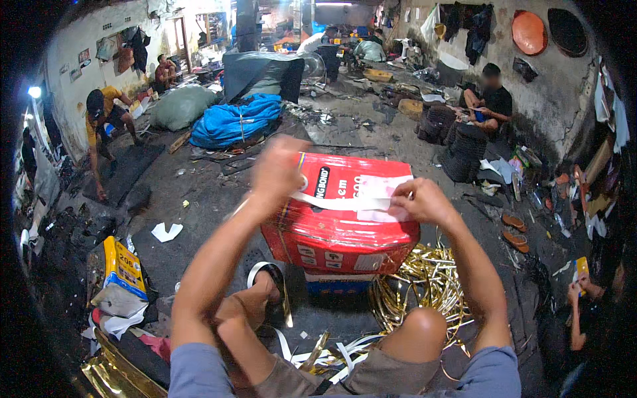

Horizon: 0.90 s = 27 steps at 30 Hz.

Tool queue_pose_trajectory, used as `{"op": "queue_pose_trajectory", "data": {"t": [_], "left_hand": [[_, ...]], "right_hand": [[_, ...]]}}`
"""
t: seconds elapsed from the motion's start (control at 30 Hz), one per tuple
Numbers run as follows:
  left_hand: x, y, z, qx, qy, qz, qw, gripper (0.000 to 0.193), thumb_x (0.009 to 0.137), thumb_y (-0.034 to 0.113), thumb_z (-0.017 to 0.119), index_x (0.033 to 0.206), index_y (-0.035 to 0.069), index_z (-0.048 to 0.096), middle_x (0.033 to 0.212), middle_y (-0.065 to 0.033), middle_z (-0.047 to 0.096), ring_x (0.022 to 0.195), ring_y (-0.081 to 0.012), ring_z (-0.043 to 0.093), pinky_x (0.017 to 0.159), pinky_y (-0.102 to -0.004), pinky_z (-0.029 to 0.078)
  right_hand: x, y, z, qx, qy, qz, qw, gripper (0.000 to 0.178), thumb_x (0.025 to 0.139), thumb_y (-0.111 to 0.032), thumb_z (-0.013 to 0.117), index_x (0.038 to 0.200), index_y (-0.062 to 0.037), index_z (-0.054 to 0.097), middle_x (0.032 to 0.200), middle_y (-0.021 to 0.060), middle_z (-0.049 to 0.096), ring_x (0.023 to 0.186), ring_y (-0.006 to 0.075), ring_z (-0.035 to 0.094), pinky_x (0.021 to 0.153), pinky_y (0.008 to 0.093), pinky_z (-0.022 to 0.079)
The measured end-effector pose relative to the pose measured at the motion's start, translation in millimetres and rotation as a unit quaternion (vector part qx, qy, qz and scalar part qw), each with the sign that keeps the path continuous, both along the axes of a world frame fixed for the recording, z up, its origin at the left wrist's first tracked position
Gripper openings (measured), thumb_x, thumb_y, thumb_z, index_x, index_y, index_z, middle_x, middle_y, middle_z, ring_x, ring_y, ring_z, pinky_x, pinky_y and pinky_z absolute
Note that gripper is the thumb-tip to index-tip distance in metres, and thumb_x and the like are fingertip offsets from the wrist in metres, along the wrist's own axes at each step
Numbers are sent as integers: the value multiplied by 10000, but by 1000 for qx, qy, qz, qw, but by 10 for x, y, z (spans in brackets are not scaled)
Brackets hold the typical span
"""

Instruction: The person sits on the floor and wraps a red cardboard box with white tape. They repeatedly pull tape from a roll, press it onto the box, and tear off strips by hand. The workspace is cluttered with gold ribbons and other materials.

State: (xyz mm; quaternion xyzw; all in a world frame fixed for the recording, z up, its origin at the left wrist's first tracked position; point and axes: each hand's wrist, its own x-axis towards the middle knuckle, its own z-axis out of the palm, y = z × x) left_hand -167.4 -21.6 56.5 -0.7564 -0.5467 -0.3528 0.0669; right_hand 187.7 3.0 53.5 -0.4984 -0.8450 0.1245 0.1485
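In front of my knees stands a red cardboard box [332,235], stacked on a blue and white box [338,284]. A white strip [342,203] runs across its top, over a pale pinkish-white sheet [381,189]. Fingers of my right hand [428,200] pinch the strip's right end. My left hand [282,166] is above the box's left edge, near the strip's other end, smeared by motion so its grip is unclear. Beside the box, a heap of shiny gold strips [424,285] lies on the floor. White strips [358,348] and gold ones lie between my legs.
A yellow and blue carton [124,268] stands at my left. Farther off are a blue tarp bundle [235,123] and a grey-green sack [182,107]. People [103,126] work at the left and a person [491,103] sits at the right. Sandals [515,232] lie on the littered floor.
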Motion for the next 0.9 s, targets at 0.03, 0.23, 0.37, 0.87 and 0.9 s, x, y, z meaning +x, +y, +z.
{"op": "queue_pose_trajectory", "data": {"t": [0.03, 0.23, 0.37, 0.87, 0.9], "left_hand": [[298, 192, -329, 21, -87, -137, 987, 558, 774, 150, 799, 1310, 71, 665, 1268, -210, 651, 1184, -364, 641, 1048, -462, 512], [1558, 123, -713, -127, -256, -240, 928, 324, 856, 218, 804, 1096, 15, 726, 990, -145, 719, 886, -261, 697, 807, -399, 568], [1619, 102, -757, -110, -285, -236, 922, 225, 855, 194, 793, 981, 11, 755, 943, -154, 710, 849, -265, 689, 774, -399, 557], [1485, 37, -669, -170, -251, -238, 923, 151, 839, 125, 784, 943, 15, 795, 930, -137, 715, 869, -235, 698, 780, -367, 553], [1483, 33, -647, -172, -261, -239, 919, 151, 839, 122, 784, 942, 13, 795, 935, -136, 715, 870, -235, 698, 782, -366, 553]], "right_hand": [[-123, -22, -73, 21, 18, -22, 999, 339, 838, -366, 798, 1055, -105, 802, 1014, 141, 790, 909, 334, 760, 860, 445, 589], [-179, -322, -126, 80, 96, -101, 987, 217, 856, -277, 789, 952, -85, 755, 887, 165, 774, 837, 336, 762, 789, 448, 588], [-60, -363, -187, 167, 66, -65, 982, 186, 860, -272, 796, 941, -107, 760, 932, 116, 751, 860, 334, 740, 764, 452, 573], [122, -403, -138, 119, 58, 24, 991, 258, 879, -305, 761, 997, -83, 821, 1018, 124, 657, 909, 341, 693, 811, 444, 567], [124, -356, -105, 115, 59, 40, 991, 265, 875, -308, 764, 1007, -86, 824, 1014, 127, 655, 920, 339, 690, 818, 443, 566]]}}
